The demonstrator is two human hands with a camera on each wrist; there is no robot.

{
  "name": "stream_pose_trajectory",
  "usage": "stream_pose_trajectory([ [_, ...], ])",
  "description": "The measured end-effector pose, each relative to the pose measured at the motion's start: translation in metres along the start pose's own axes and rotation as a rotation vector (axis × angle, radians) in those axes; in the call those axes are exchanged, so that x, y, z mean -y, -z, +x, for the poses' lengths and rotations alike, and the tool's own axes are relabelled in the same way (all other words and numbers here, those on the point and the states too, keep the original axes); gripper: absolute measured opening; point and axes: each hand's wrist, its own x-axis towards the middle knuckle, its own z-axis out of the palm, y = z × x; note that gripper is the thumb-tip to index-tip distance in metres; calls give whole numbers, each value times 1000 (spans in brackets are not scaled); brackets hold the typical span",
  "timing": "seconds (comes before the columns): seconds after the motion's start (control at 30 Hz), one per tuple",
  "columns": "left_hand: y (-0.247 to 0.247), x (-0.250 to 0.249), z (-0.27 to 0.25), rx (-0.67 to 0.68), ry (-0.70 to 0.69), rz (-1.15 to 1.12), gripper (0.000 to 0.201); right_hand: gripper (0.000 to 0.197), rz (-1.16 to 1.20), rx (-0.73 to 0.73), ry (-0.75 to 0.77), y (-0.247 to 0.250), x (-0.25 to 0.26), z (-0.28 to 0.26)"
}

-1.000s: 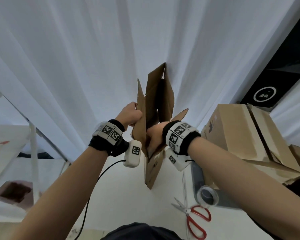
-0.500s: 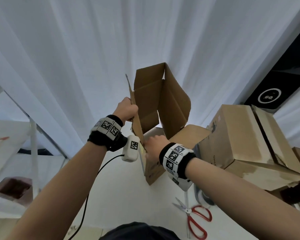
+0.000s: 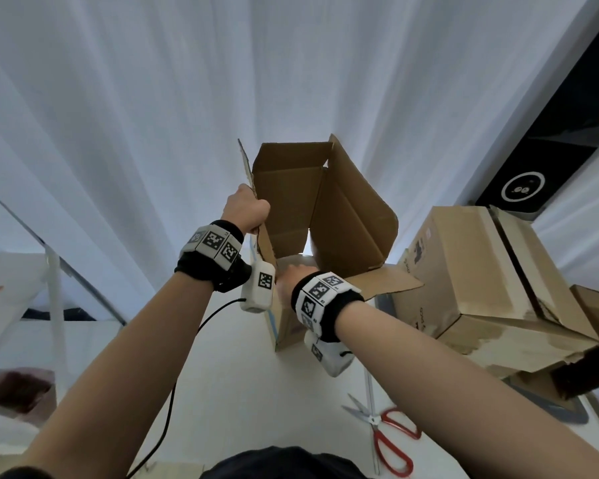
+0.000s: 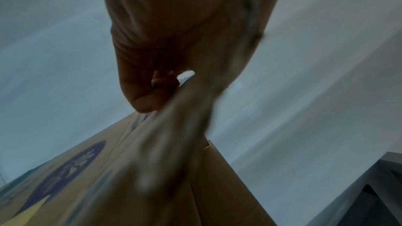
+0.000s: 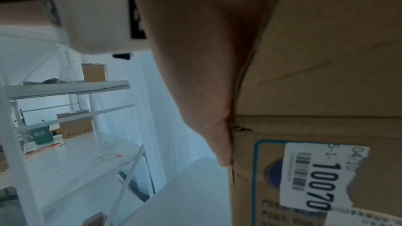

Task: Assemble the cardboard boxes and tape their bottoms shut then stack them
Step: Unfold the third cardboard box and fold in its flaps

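the cardboard box (image 3: 320, 216) is held up on end above the white bench (image 3: 242, 385), half opened into a tube with its flaps splayed. it looks light and thin-walled, stiff along the creases but easy to crush, so i'd hold it by panel edges and corners, not the loose flaps. the left hand (image 3: 246, 209) pinches the near-left wall's edge, fingers curled. the right hand (image 3: 288, 283) lies against a lower flap; its fingers are hidden, so i cannot tell its grip.

R hand (image 3: 287, 281) fingers hidden behind box (image 3: 291, 202).
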Motion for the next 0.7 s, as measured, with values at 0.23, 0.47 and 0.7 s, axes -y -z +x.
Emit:
stream_pose_trajectory([
  [0.23,8,2,2,88,-36,-23,35,58,-103,206,116,53,-15,-24],
  [0.47,14,7,3,87,-35,-25,36,81,65,340,-3,81,-93,-35],
  [0.7,12,3,3,58,-23,-19,37,108,-123,402,-29,58,-128,-27],
])
